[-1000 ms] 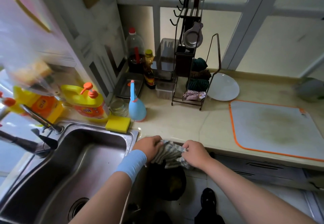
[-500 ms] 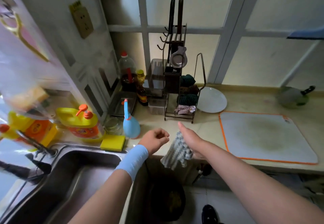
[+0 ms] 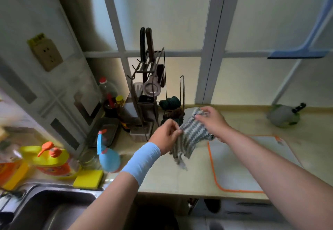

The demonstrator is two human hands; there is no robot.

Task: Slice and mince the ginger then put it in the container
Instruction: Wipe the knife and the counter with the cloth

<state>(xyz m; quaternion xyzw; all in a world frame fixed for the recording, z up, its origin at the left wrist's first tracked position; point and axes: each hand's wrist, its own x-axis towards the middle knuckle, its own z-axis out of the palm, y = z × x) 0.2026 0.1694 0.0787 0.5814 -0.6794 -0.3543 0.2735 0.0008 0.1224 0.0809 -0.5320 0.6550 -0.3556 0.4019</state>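
Midair, left hand (image 3: 166, 137), right hand (image 3: 213, 121) pinch cloth (image 3: 191, 137)

Soft ribbed knit on the dishcloth (image 3: 191, 136), grey and white stripes, matt and rough-looking, and the wristband (image 3: 142, 159) is smooth pale-blue stretch fabric. The counter (image 3: 162, 181) looks like polished beige stone with a faint sheen, while the cutting mat (image 3: 239, 166) is matt whitish plastic edged in orange. Off to the side there's brushed steel on the sink (image 3: 54, 208), yellow foam for the sponge (image 3: 88, 179), glossy blue plastic on the spray bottle (image 3: 110, 159) and dark wire metal on the rack (image 3: 149, 67).
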